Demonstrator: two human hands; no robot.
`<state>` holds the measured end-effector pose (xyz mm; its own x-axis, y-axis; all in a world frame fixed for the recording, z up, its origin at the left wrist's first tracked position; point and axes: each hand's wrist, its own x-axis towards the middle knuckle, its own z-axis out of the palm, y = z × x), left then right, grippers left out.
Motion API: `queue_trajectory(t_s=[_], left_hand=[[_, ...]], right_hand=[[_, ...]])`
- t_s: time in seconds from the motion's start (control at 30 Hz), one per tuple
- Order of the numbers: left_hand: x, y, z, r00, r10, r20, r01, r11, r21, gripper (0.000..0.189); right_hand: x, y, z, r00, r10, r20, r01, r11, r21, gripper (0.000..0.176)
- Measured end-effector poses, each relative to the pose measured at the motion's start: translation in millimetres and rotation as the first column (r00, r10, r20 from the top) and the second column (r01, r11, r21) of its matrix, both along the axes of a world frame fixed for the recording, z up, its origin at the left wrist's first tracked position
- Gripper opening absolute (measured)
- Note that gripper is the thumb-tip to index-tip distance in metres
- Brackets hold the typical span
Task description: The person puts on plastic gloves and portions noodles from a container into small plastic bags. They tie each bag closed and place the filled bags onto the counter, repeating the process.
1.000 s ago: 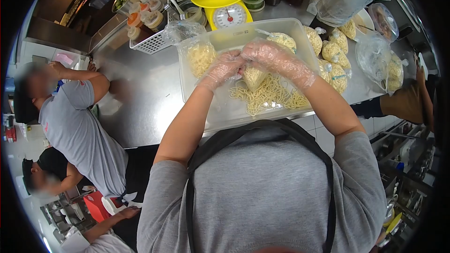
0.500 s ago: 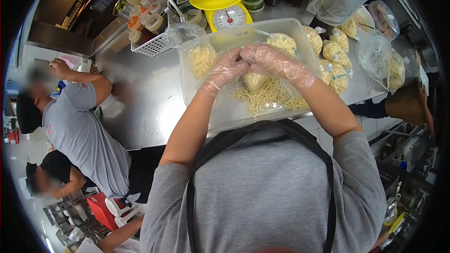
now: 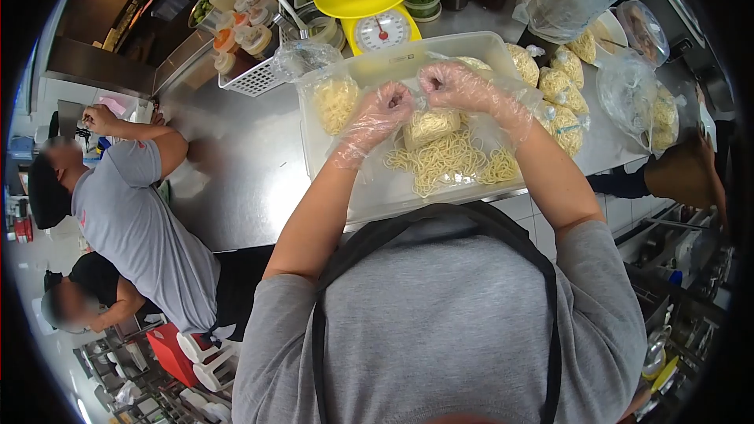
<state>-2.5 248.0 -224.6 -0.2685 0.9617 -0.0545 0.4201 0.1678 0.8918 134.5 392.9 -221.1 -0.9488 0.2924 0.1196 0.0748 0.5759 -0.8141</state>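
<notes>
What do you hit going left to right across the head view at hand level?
Co-worker in grey shirt → white basket of sauce bottles → filled noodle bag at the tub's left end → left hand → right hand → tied noodle bags on the counter → large clear bag.

Grey short-sleeved T-shirt (image 3: 440, 322), plain, no print visible, sleeves ending above the elbows, forearms bare. Black apron straps (image 3: 369, 239) over the shirt: a wide loop across the upper chest, one strap running down each side of the torso. Left hand (image 3: 386, 106) and right hand (image 3: 452, 82) each in a thin clear disposable plastic glove, loose and crinkled, with the cuff reaching past the wrist.
</notes>
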Motion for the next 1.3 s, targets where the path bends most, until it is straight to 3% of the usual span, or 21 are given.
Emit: queue_trajectory(t_s=[0.07, 0.4, 0.7, 0.77, 1.1, 1.17, 1.2, 1.27, 1.3], left_hand=[[-3.4, 2.3, -8.1, 1.000, -0.023, -0.003, 0.023, 0.993, 0.118, 0.016], [12.2, -0.5, 8.7, 0.986, 0.120, -0.117, -0.120, 0.993, 0.012, 0.025], [6.1, 4.0, -8.9, 0.984, 0.104, 0.143, -0.101, 0.995, -0.023, 0.022], [0.4, 3.9, -7.0, 0.961, 0.025, 0.274, -0.011, 0.998, -0.054, 0.020], [0.2, 3.0, -0.1, 0.996, -0.019, 0.085, 0.031, 0.989, -0.147, 0.032], [-1.2, 4.3, -1.2, 0.994, 0.004, 0.105, 0.014, 0.986, -0.166, 0.031], [-1.8, 5.3, -3.6, 0.995, 0.005, 0.104, 0.012, 0.986, -0.166, 0.031], [-3.4, 9.4, -13.2, 0.984, 0.039, 0.175, -0.005, 0.981, -0.193, 0.029], [-6.7, 11.5, -23.5, 0.984, 0.038, 0.175, -0.004, 0.981, -0.193, 0.029]], right_hand=[[-1.0, 1.1, -3.2, 1.000, 0.004, -0.019, -0.004, 1.000, -0.010, 0.015], [-3.6, -3.8, -9.3, 0.998, -0.049, -0.050, 0.050, 0.999, 0.015, 0.017], [-4.6, -6.7, -12.2, 0.995, -0.044, -0.088, 0.047, 0.998, 0.037, 0.016], [-3.5, -5.8, -10.6, 0.996, -0.005, -0.090, 0.004, 1.000, -0.018, 0.015], [-6.5, -2.9, -12.2, 0.996, 0.062, -0.062, -0.068, 0.992, -0.106, 0.014], [-8.4, -6.7, -7.4, 0.992, 0.073, -0.107, -0.065, 0.995, 0.074, 0.013], [-9.7, -10.2, -3.3, 0.991, 0.075, -0.108, -0.067, 0.995, 0.075, 0.013], [-10.2, -18.6, 5.4, 0.978, 0.168, -0.123, -0.112, 0.922, 0.370, 0.013], [-8.5, -22.4, 6.4, 0.978, 0.167, -0.122, -0.111, 0.922, 0.370, 0.013]])
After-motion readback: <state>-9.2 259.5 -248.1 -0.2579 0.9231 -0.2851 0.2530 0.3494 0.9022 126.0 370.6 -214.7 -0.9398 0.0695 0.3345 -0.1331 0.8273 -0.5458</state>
